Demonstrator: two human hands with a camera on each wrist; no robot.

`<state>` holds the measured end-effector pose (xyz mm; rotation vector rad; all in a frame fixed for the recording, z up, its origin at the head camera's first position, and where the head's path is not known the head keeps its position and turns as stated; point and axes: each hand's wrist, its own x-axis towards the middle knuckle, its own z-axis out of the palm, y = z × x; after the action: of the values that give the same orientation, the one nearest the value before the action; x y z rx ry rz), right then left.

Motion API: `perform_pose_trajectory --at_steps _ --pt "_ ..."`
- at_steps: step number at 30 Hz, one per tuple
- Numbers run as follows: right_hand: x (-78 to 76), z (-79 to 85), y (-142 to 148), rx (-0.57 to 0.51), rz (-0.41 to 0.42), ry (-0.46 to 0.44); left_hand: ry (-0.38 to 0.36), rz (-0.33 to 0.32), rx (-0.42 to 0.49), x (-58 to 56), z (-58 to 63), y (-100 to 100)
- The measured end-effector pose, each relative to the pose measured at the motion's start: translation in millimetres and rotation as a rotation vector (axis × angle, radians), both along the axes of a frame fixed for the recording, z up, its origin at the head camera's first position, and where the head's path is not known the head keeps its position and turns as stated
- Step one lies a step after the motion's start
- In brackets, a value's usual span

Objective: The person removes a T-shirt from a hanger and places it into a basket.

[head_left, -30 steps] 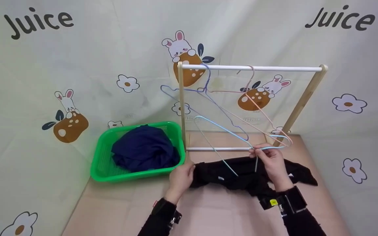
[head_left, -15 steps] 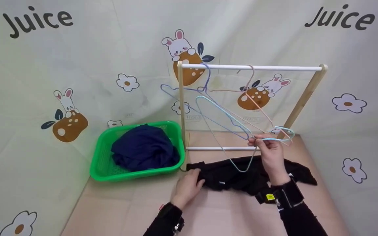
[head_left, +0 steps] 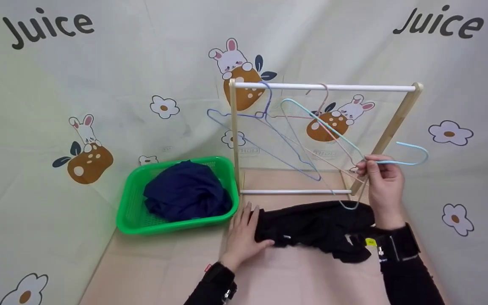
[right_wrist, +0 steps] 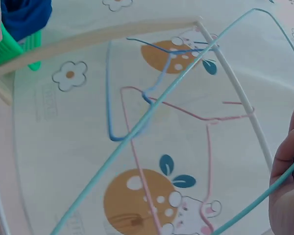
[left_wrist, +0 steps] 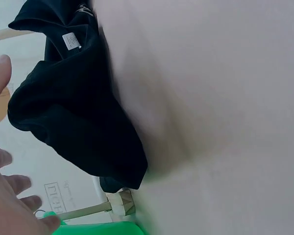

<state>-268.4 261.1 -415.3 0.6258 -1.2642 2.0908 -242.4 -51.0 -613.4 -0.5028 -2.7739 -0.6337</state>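
Observation:
My right hand (head_left: 386, 186) pinches a light blue wire hanger (head_left: 405, 162) near its neck. The hanger is tilted in front of the rack, its hook pointing right; in the right wrist view the hanger's wire (right_wrist: 98, 175) crosses the picture diagonally. A crumpled black garment (head_left: 307, 226) lies on the table under the hanger. My left hand (head_left: 244, 239) is at the garment's left end, fingers spread. In the left wrist view, the fingers (left_wrist: 19, 183) show apart from the dark cloth (left_wrist: 83, 117), which has a white label.
A small rack with a white top bar (head_left: 367, 88) stands behind the garment. From it hang a purple-blue hanger (head_left: 244, 115) and a pink hanger (head_left: 333, 137). Left of the rack sits a green basket (head_left: 129, 212) holding dark navy cloth (head_left: 184, 190). Printed sheeting walls enclose the table.
My right hand has moved right and up with the light blue hanger. My left hand has loosened from the black garment's end, its fingers now spread.

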Motion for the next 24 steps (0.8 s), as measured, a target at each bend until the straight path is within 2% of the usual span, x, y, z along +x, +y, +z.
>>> perform_pose_trajectory --at_steps 5,11,17,24 --pt "-4.7 10.1 9.4 0.067 -0.13 -0.042 0.03 0.005 -0.023 0.8 0.7 -0.4" --pt "-12.1 13.2 14.7 0.173 -0.223 -0.159 0.035 -0.003 -0.032 3.1 -2.5 0.6" --pt "-26.6 22.4 8.4 0.414 -0.349 -0.276 0.056 0.007 -0.062 3.9 -4.8 0.1" --pt "-48.4 43.4 -9.2 0.682 -0.367 -0.367 0.081 0.003 -0.028 5.7 -6.5 2.0"
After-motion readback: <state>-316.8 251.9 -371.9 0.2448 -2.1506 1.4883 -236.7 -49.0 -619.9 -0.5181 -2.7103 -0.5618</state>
